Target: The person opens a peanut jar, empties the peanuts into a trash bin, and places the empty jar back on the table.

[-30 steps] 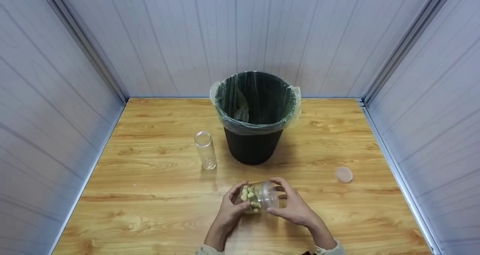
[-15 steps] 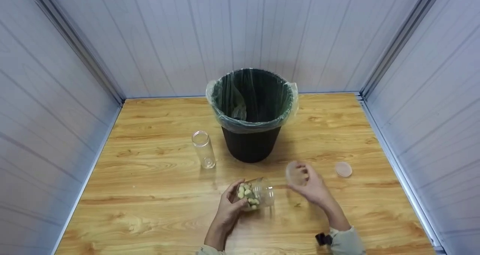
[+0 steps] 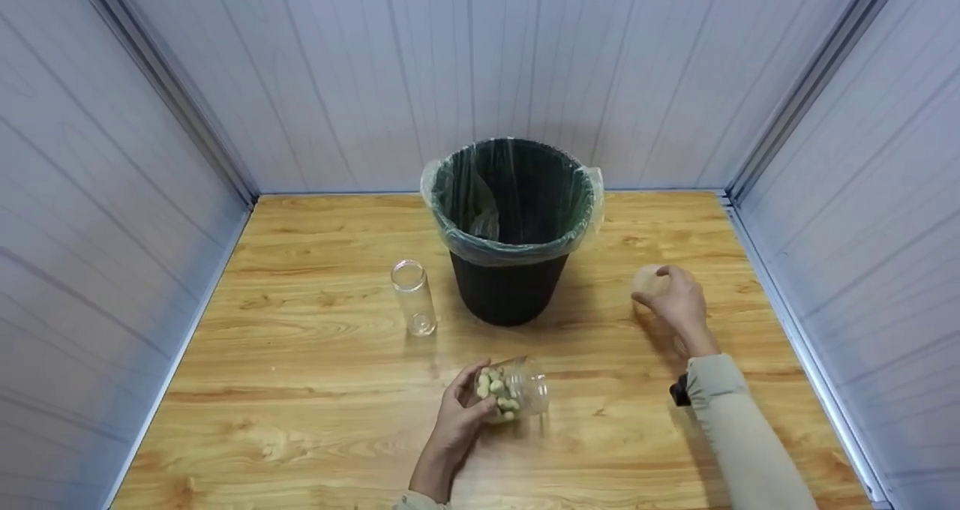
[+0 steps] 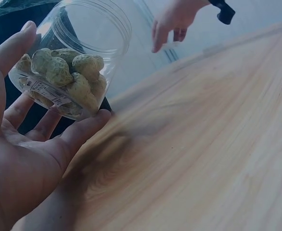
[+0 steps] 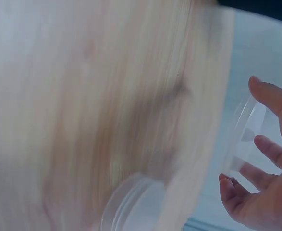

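Note:
My left hand (image 3: 456, 424) grips a clear plastic jar (image 3: 531, 386) by its base end. The jar is tipped over, its uncovered mouth facing right. Several unshelled peanuts (image 4: 66, 72) lie inside, and a label (image 4: 47, 91) shows on its wall. Out to the right, my right hand (image 3: 679, 300) pinches a translucent round lid (image 3: 645, 281) by its edge, between thumb and fingers, above the table. A second round lid (image 5: 141, 207) lies on the table below; in the head view the right wrist covers most of it.
A black bin (image 3: 506, 292) with a clear plastic liner stands at the back middle of the wooden table (image 3: 300, 405). Left of it stands a tall clear cylindrical container (image 3: 416, 307) without a lid. Pale panel walls (image 3: 345, 82) enclose the table at the back and sides.
My right hand has taken the lid off the jar's mouth and carried it right and farther back, towards the lid on the table. My left hand and the jar have hardly moved.

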{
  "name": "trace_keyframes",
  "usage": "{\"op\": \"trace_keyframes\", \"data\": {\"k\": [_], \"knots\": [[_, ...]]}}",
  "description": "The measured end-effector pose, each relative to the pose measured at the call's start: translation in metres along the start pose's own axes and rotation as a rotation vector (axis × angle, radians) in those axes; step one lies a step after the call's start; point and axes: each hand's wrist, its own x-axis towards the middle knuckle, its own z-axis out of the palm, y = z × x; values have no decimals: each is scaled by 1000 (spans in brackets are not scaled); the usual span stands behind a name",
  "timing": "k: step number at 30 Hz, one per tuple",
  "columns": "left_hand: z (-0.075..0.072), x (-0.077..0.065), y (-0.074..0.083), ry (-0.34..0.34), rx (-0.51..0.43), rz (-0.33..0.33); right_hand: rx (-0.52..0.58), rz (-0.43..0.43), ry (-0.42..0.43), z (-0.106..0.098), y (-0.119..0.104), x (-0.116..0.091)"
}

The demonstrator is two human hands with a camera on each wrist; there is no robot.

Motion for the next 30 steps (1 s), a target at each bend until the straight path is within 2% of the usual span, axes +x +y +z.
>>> {"op": "trace_keyframes", "data": {"k": [5, 11, 20, 30], "knots": [[-2, -2, 2, 6, 24, -41, -59, 67, -48, -6, 15, 12], [-3, -3, 2, 9, 2, -43, -108, 129, -110, -7, 26, 17], [-5, -4, 3, 8, 14, -50, -89, 129, -135, 1, 35, 13], [-5, -4, 2, 9, 26, -51, -161, 113, -122, 4, 39, 13]]}}
